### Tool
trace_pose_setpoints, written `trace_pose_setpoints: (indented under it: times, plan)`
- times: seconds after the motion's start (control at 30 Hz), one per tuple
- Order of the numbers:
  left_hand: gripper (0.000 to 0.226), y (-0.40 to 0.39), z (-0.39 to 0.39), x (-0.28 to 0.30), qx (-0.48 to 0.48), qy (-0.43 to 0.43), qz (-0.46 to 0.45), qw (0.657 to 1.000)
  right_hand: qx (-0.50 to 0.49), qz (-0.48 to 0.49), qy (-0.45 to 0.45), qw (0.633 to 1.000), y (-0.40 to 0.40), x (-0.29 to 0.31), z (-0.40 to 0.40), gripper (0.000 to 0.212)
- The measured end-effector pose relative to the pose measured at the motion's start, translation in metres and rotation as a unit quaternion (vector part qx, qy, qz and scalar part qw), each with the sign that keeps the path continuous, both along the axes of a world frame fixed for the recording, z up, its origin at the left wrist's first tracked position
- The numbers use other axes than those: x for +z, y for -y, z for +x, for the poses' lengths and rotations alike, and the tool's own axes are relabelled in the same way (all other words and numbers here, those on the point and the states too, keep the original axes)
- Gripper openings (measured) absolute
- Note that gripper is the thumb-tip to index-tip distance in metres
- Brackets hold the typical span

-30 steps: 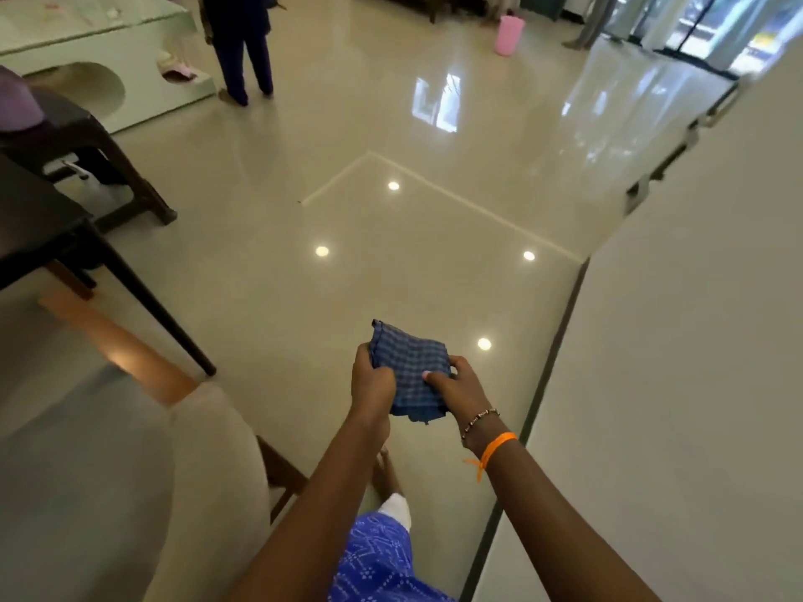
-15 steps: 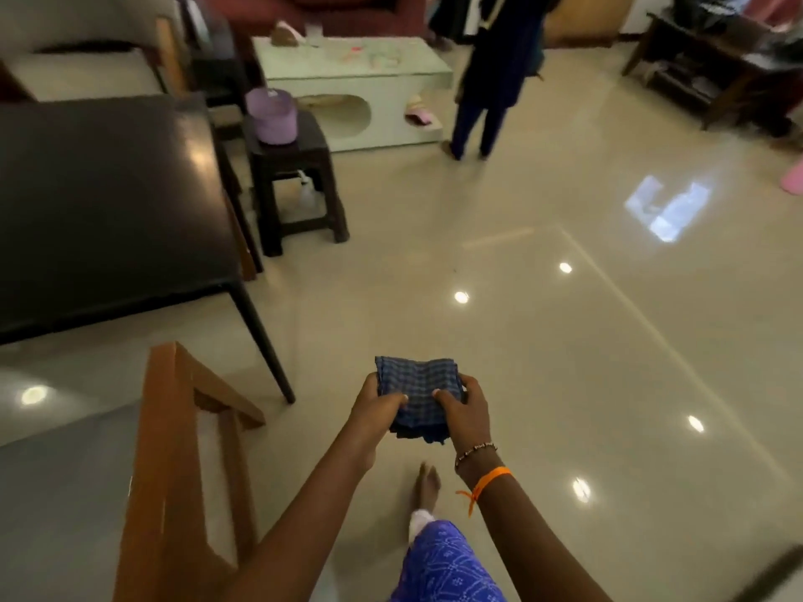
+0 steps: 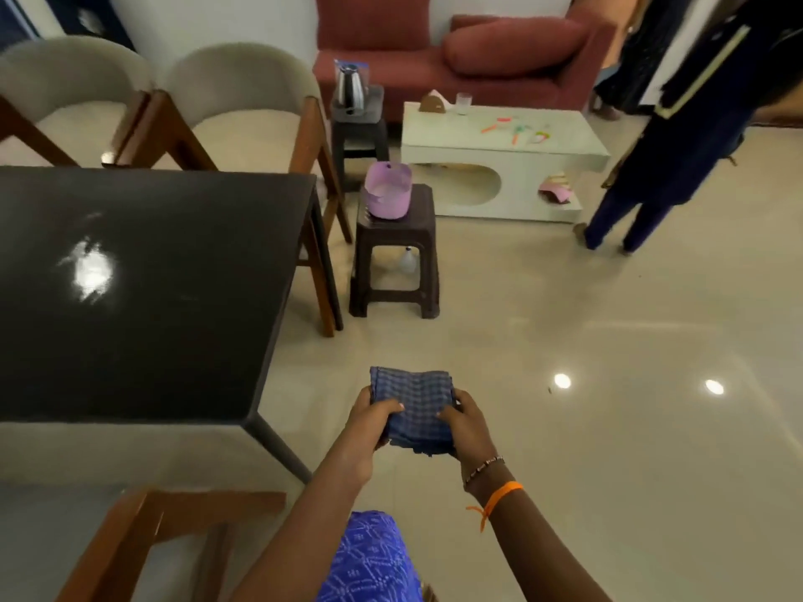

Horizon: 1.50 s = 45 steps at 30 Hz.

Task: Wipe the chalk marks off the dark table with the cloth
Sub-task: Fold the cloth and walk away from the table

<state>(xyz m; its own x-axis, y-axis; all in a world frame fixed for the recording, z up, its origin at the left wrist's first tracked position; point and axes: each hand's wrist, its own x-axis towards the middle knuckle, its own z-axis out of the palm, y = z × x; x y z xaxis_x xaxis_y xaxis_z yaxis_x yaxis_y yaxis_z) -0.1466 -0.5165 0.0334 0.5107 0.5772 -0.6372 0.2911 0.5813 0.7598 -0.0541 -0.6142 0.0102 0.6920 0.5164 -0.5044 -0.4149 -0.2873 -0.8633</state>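
Here, head view. Surroundings: dark worktop [image 3: 143, 293] at left, glossy, with a bright light reflection and faint pale smears near it; two pale upholstered chairs [image 3: 234, 106] with wooden frames behind it, and another wooden chair frame [image 3: 143, 536] at the near edge. Just right of the worktop's far corner, a dark plastic stool [image 3: 395, 254] bearing a lilac tub [image 3: 388, 191]; a small clear bottle lies under the stool. Behind it, a second stool [image 3: 360, 132] with a steel kettle [image 3: 351, 86]. A white low table [image 3: 499, 141] holds small bright items; a red sofa [image 3: 456, 54] stands behind. A standing person [image 3: 678, 136] in dark clothing is at right.

Task item: folded blue checked cloth [image 3: 413, 406], held above the tiled floor [image 3: 608, 427], beside the worktop's near right corner and not touching it. Roughly square fold; its flat face is up, far edge pointing away from the wearer.

Hands: left hand [image 3: 369, 427] and right hand [image 3: 469, 430] each grip a side of the cloth, thumbs on top.

Writing: none legible.
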Motion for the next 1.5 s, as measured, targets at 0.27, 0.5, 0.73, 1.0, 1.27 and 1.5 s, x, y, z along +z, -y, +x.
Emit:
trace_pose_setpoints:
  times: [0.27,0.5,0.73,1.0,1.27,1.5]
  plan:
    - [0.05,-0.126,0.124,-0.014,0.08,-0.048,0.052,0.994,0.057,-0.021,0.094,0.994,-0.154,-0.011,0.113,0.036]
    - [0.038,-0.283,0.233,0.002,0.103,-0.118,0.051,0.986,0.083,-0.028,0.088,0.992,-0.295,-0.008,0.219,0.041]
    - [0.043,-0.392,0.312,0.009,0.012,-0.084,0.09,0.992,0.063,-0.057,0.072,0.994,-0.406,-0.014,0.317,0.041]
    - [0.033,-0.525,0.431,-0.019,-0.023,-0.077,0.069,0.994,0.068,-0.08,0.058,0.993,-0.538,-0.043,0.436,0.036]
    - [0.008,-0.639,0.538,-0.066,-0.072,-0.118,-0.007,0.99,0.094,-0.157,0.094,0.979,-0.644,-0.08,0.543,0.04]
    - [0.028,-0.673,0.607,-0.132,-0.075,-0.139,-0.055,0.986,0.086,-0.226,0.059,0.969,-0.688,-0.148,0.589,0.041]
